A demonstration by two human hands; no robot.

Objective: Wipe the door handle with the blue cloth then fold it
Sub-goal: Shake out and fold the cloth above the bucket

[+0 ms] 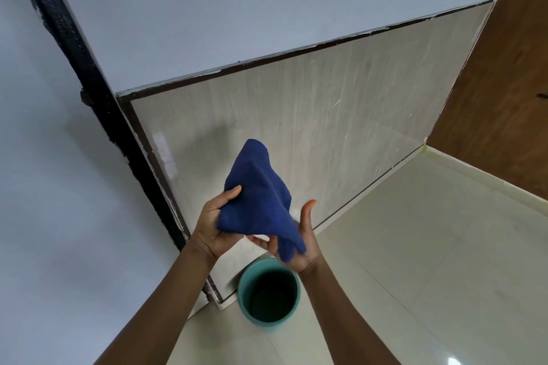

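Note:
The blue cloth (261,201) is bunched into a loose peak and held up in front of me over the floor. My left hand (212,224) grips its left lower edge, with the thumb pressed on top. My right hand (305,241) is under the cloth's right corner, palm up, and a flap of cloth hangs over its fingers. The wooden door (504,92) stands at the right edge of the view. No handle shows on it.
A teal bucket (268,293) stands on the tiled floor right below my hands. A white wall with a black vertical strip (89,74) is on the left. Beige tiles (311,127) cover the lower wall ahead.

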